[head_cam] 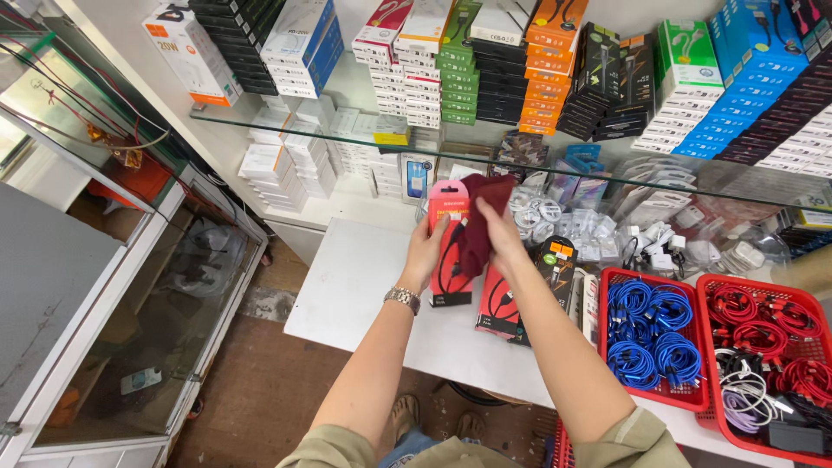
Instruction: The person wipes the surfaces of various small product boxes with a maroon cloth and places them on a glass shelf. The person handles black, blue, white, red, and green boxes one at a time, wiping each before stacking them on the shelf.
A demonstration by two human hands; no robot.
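Observation:
My left hand (425, 253) holds a pink-red cable package (449, 260) upright above a white table (347, 286). My right hand (501, 234) presses a dark maroon cloth (478, 227) against the front of that package. A watch sits on my left wrist. Below my hands, similar red and black cable packages (498, 303) lie on the table.
Two red baskets hold coiled cables, blue ones (646, 334) and red ones (763, 325). A glass shelf (347, 139) carries stacks of boxed accessories. Bagged white chargers (607, 230) lie behind the baskets. A glass display case (130, 286) stands at the left.

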